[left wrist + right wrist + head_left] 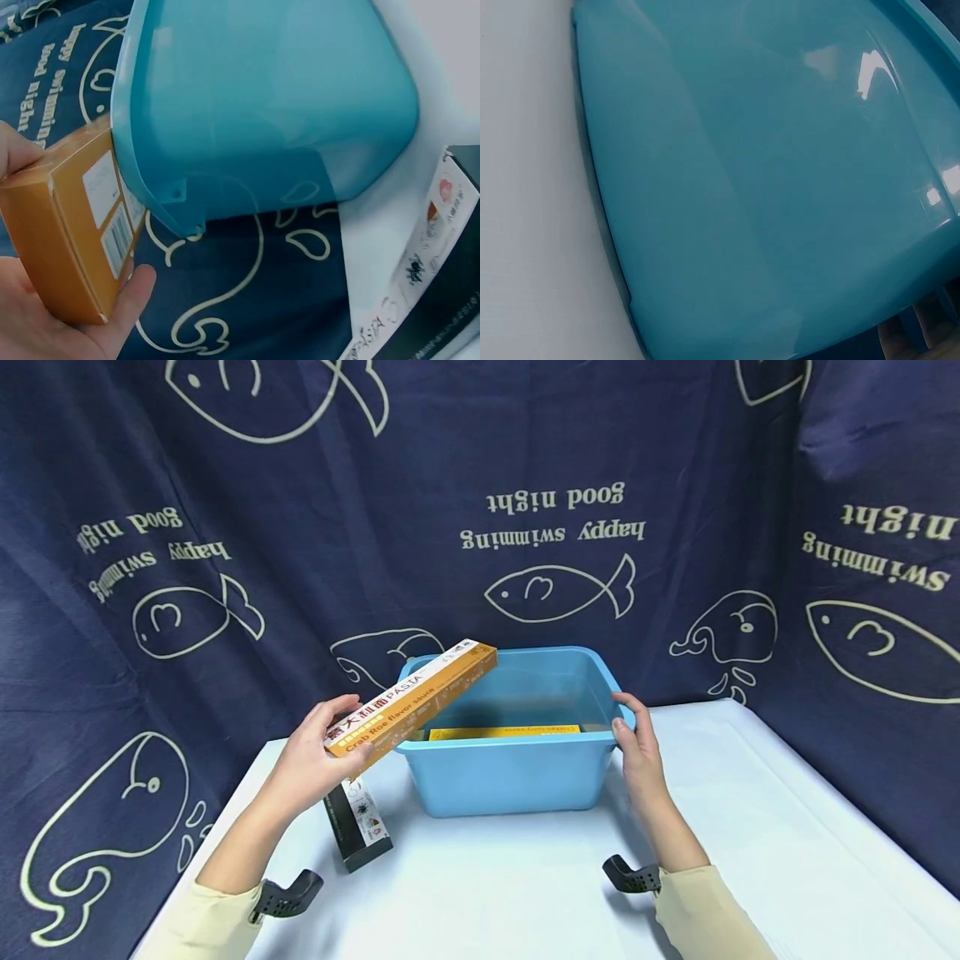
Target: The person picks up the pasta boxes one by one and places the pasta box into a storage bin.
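My left hand [317,766] grips the near end of a long orange-and-white pasta box [412,706], labelled Crab Roe flavor sauce. The box slants up to the right, its far end above the left side of a blue plastic bin [510,777]. In the left wrist view, thumb and fingers lie on either side of the orange pasta box [82,217]. My right hand [639,747] holds the bin's right rim, thumb on the near side. Inside the bin, a yellow box [502,732] marked Chicken curry sauce shows along its top edge.
A black-and-white pasta box [358,822] lies on the white table [480,893], left of the bin and below my left hand. Dark blue fabric [555,452] with fish drawings hangs behind and at both sides.
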A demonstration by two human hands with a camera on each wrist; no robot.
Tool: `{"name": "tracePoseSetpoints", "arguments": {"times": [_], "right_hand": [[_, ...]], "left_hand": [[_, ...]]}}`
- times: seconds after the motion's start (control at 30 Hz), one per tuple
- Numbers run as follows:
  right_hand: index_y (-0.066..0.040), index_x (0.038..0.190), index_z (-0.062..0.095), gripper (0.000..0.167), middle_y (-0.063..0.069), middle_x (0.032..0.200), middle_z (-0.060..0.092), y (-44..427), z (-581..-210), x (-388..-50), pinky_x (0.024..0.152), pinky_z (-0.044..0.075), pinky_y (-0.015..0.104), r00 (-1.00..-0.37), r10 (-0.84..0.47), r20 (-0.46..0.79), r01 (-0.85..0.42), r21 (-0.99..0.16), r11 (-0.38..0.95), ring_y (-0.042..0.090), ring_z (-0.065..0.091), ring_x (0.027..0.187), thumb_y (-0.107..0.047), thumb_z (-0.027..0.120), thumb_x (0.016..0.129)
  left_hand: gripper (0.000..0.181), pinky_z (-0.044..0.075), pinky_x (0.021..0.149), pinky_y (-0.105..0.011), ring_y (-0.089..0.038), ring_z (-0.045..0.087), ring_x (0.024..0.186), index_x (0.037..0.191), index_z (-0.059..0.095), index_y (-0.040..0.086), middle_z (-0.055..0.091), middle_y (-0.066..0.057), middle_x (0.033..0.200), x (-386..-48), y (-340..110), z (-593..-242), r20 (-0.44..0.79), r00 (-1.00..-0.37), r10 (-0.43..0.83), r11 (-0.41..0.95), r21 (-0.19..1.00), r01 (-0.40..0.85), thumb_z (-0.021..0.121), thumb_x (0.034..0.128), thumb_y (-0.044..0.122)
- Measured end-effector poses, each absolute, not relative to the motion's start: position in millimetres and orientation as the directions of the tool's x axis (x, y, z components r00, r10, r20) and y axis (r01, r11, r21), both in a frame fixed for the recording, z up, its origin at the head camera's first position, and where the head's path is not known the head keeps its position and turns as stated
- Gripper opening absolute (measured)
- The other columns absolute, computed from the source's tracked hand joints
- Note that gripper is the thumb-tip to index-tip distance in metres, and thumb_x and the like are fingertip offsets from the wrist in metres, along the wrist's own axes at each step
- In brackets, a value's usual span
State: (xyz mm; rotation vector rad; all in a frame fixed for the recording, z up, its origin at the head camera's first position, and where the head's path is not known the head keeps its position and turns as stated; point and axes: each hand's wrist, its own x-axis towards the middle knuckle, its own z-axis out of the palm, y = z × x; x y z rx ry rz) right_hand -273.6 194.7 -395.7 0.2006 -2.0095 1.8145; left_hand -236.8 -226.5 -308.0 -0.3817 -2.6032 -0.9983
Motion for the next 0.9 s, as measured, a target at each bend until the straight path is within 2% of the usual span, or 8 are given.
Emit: {"name": "tracePoseSetpoints", "arguments": {"times": [0.23, 0.4, 0.57, 0.7, 0.9], "right_hand": [[-0.019, 0.150, 0.037, 0.046, 0.002, 0.163, 0.027, 194, -395, -273, 0.117, 0.013, 0.070, -0.899, 0.180, 0.399, -0.381, -0.916, 0.129, 0.030, 0.015, 0.155, -0.026, 0.040, 0.104], [-0.018, 0.149, 0.038, 0.045, 0.003, 0.163, 0.027, 194, -396, -274, 0.117, 0.013, 0.071, -0.899, 0.182, 0.398, -0.379, -0.916, 0.131, 0.031, 0.016, 0.155, -0.025, 0.040, 0.104], [-0.019, 0.149, 0.038, 0.045, 0.002, 0.163, 0.028, 193, -397, -274, 0.118, 0.012, 0.070, -0.901, 0.185, 0.393, -0.375, -0.918, 0.126, 0.030, 0.016, 0.155, -0.025, 0.041, 0.104], [-0.019, 0.149, 0.038, 0.045, 0.002, 0.163, 0.028, 193, -396, -273, 0.118, 0.013, 0.069, -0.901, 0.182, 0.395, -0.379, -0.918, 0.117, 0.030, 0.016, 0.154, -0.024, 0.041, 0.104], [-0.019, 0.150, 0.037, 0.046, 0.001, 0.163, 0.027, 194, -397, -274, 0.118, 0.013, 0.069, -0.899, 0.181, 0.399, -0.383, -0.916, 0.119, 0.029, 0.016, 0.154, -0.026, 0.041, 0.104]], "left_hand": [[0.060, 0.053, 0.076, -0.017, -0.027, 0.058, 0.106, 0.142, 0.041, 0.008, 0.051, -0.016, 0.129, -236, -236, -313, 0.310, -0.949, 0.064, 0.585, 0.758, 0.287, 0.070, 0.0925, 0.024], [0.062, 0.053, 0.076, -0.014, -0.012, 0.057, 0.100, 0.143, 0.040, 0.009, 0.052, -0.016, 0.128, -244, -239, -314, 0.319, -0.947, 0.040, 0.539, 0.791, 0.289, 0.072, 0.0922, 0.023], [0.060, 0.051, 0.080, -0.010, 0.000, 0.058, 0.098, 0.140, 0.045, 0.009, 0.054, -0.007, 0.127, -254, -242, -312, 0.362, -0.932, 0.005, 0.459, 0.827, 0.324, 0.077, 0.0889, 0.018], [0.061, 0.052, 0.081, -0.011, -0.001, 0.059, 0.100, 0.138, 0.047, 0.010, 0.054, -0.003, 0.126, -261, -240, -310, 0.370, -0.929, 0.007, 0.423, 0.841, 0.338, 0.079, 0.0865, 0.018], [0.062, 0.053, 0.080, -0.011, -0.014, 0.059, 0.105, 0.138, 0.048, 0.014, 0.055, -0.008, 0.129, -272, -232, -301, 0.376, -0.926, 0.026, 0.467, 0.815, 0.344, 0.080, 0.0854, 0.021]]}}
